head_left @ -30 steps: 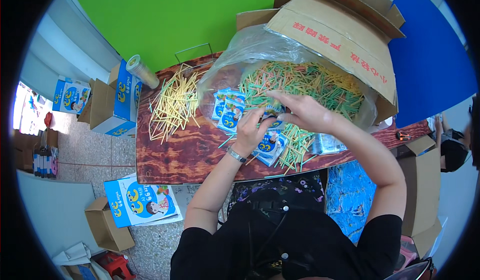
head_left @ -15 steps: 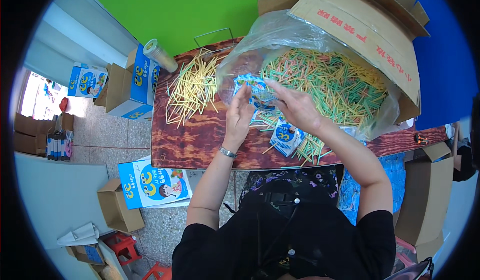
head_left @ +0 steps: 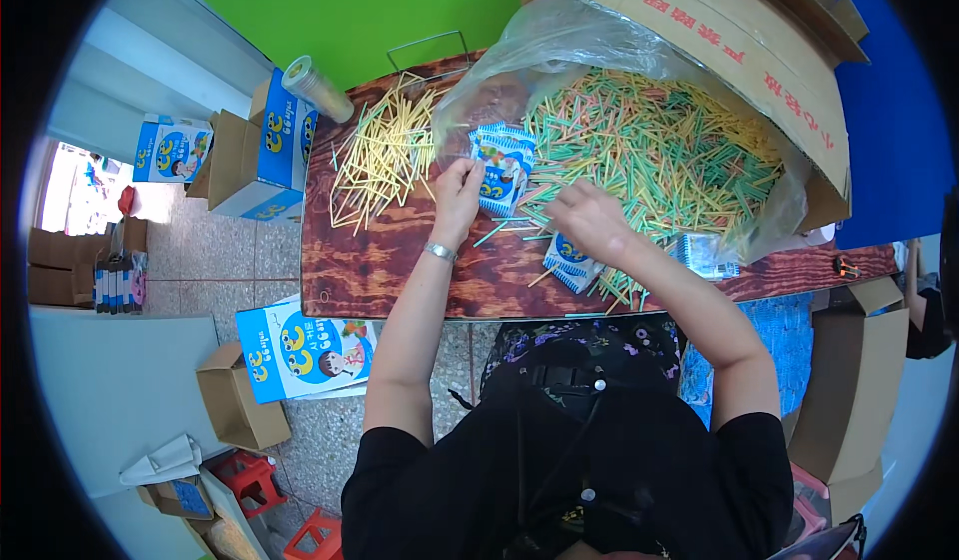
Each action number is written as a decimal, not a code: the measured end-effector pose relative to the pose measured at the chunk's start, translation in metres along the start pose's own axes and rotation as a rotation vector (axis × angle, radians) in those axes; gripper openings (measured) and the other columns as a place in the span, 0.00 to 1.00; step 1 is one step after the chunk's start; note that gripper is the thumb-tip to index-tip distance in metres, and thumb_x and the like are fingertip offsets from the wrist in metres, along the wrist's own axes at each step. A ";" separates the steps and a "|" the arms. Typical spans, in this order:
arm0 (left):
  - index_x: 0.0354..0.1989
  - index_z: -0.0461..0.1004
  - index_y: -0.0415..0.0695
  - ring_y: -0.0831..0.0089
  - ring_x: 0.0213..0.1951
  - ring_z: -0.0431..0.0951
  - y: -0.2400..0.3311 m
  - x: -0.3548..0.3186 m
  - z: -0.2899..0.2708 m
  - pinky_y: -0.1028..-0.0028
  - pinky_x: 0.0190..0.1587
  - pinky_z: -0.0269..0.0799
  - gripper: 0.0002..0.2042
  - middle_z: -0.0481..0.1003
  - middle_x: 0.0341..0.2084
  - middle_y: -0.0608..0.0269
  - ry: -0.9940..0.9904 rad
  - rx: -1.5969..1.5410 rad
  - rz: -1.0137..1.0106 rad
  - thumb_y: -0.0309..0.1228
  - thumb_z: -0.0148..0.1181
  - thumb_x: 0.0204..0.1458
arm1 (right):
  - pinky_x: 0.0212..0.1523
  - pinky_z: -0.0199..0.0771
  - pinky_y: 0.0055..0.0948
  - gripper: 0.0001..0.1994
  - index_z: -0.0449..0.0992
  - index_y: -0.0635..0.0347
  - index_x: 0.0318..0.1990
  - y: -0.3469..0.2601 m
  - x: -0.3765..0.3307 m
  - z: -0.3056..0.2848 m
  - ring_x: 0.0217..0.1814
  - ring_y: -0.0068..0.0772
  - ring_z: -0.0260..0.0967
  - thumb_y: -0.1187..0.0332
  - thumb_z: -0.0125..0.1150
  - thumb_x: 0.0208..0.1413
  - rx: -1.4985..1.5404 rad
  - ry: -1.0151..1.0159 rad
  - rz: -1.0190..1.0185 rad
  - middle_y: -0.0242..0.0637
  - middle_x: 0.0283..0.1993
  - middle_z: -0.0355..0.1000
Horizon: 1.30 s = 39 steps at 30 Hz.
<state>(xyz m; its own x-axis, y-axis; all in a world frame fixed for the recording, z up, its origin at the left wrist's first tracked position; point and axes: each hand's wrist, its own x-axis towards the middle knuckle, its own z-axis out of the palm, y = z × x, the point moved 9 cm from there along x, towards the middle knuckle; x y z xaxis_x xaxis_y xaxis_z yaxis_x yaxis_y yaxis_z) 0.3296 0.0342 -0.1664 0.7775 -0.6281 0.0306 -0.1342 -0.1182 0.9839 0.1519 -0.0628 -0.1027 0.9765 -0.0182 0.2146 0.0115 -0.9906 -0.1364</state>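
Clearly sorting is in hand: a cardboard box [head_left: 759, 50] with a plastic liner spills coloured sticks [head_left: 659, 150] across the table [head_left: 400, 260]. The left hand [head_left: 458, 188] pinches blue-and-white packets [head_left: 502, 165] mid-table; the right hand [head_left: 589, 222], fingers curled, rests on sticks, needing a fine pinch next.

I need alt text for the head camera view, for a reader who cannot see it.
Seen from above, a person's left hand holds a small blue and white packet over a wooden table, while the right hand rests among green, orange and yellow sticks spilling from a clear plastic bag. Cardboard boxes stand around.
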 end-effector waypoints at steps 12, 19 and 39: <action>0.51 0.69 0.38 0.51 0.49 0.71 0.065 -0.083 0.104 0.60 0.53 0.65 0.24 0.72 0.46 0.48 -0.129 0.591 0.568 0.35 0.67 0.46 | 0.41 0.76 0.41 0.20 0.73 0.54 0.41 0.070 -0.041 0.007 0.47 0.44 0.70 0.59 0.72 0.41 0.073 -0.086 0.442 0.39 0.40 0.73; 0.56 0.65 0.37 0.53 0.51 0.68 0.058 -0.094 0.119 0.60 0.54 0.64 0.38 0.69 0.48 0.50 -0.107 0.695 0.597 0.43 0.73 0.36 | 0.40 0.75 0.41 0.11 0.75 0.53 0.33 0.060 -0.043 -0.007 0.47 0.43 0.70 0.64 0.68 0.41 0.072 0.082 0.340 0.36 0.37 0.72; 0.31 0.74 0.39 0.71 0.30 0.73 0.093 -0.062 0.137 0.73 0.33 0.67 0.06 0.73 0.28 0.59 -0.288 0.185 0.470 0.27 0.65 0.49 | 0.34 0.72 0.40 0.11 0.75 0.61 0.36 0.074 -0.057 -0.072 0.34 0.47 0.72 0.66 0.65 0.49 0.442 0.286 0.225 0.42 0.29 0.72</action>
<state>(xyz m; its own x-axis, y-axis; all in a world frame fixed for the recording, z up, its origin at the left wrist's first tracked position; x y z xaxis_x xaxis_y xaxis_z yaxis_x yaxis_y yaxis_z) 0.1851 -0.0432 -0.1012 0.4133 -0.8268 0.3815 -0.5496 0.1076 0.8285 0.0814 -0.1445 -0.0551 0.8688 -0.3191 0.3785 -0.0410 -0.8084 -0.5872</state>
